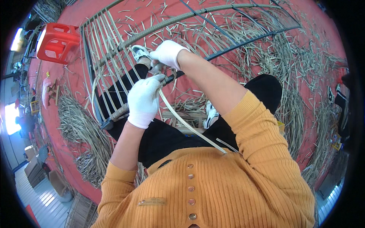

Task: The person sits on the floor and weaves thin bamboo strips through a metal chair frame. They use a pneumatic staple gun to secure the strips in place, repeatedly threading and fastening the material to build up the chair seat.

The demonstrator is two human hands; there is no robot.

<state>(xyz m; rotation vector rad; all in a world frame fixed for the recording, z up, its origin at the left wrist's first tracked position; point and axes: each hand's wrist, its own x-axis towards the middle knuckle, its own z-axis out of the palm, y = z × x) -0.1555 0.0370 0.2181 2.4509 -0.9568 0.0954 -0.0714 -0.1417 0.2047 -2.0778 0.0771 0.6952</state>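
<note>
My left hand (143, 100), in a white glove, is closed at the near bar of a dark metal frame (213, 56). Its fingers pinch a long pale weaving strip (180, 119) that trails down to my lap. Just beyond it, my right hand (167, 54), gloved too, has its fingers curled in at the same bar; what they grip is hidden. Parallel pale strips (110, 57) span the frame's left section. A wrapped rod (167, 23) arches across its far side, while the right section shows bare dark bars.
A red plastic stool (59, 43) stands at the far left. Heaps of loose strips lie on the red floor at left (81, 125) and right (289, 72), with cut scraps scattered beneath the frame. Another person's dark-clothed leg (342, 108) shows at the right rim.
</note>
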